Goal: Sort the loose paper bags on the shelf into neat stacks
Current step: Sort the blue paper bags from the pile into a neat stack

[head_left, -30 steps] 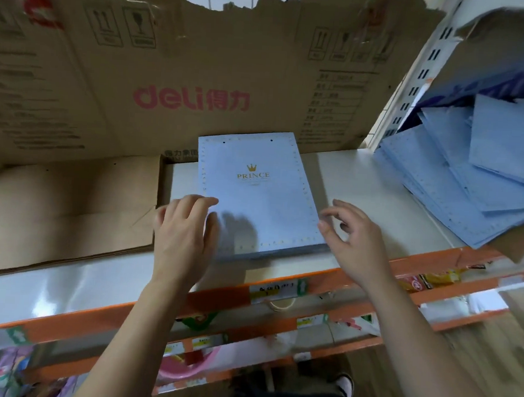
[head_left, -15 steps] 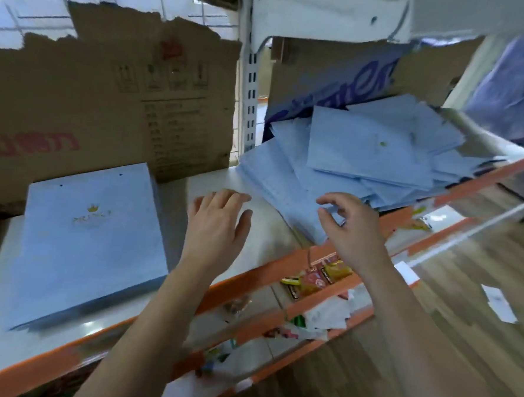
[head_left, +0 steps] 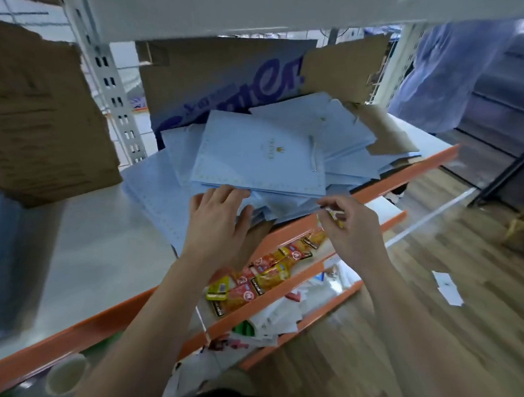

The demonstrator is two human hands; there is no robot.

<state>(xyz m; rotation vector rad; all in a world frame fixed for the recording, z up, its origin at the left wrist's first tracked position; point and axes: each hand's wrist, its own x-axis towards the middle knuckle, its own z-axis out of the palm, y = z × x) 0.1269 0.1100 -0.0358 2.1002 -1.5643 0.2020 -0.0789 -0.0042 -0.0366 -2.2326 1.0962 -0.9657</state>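
So the loose paper bags (head_left: 344,132) are all in one messy light-blue pile toward the right end of the shelf (head_left: 92,249). They're fanned out at every angle, and a couple of corners poke past the orange front lip (head_left: 415,171). The top bag (head_left: 257,155) lies flat, gold crown logo facing up, with a pale handle (head_left: 312,154) draped across it. Its near edge runs roughly along the shelf's front edge.

The left hand (head_left: 219,217) is palm-down on the pile right at that front edge. Its fingers are straight and relaxed with the tips touching the top bag's near edge, so it isn't gripping anything, just resting there. The right hand (head_left: 351,222) hangs over the front lip just beside the top bag's near right corner. Its fingers are loosely curled, with thumb and index close together. Honestly can't tell whether it's pinching that corner or only close to it, too blurry.

Other stuff: a flattened cardboard sheet with purple lettering (head_left: 231,80) stands along the back edge behind the pile. A brown cardboard box (head_left: 44,117) sits at the back left, well apart from the bags. A torn brown cardboard scrap (head_left: 387,129) lies on the pile's back right side. One shelf down, yellow and red snack packets (head_left: 269,266) line the front edge. A white paper scrap (head_left: 448,286) is on the wood floor.
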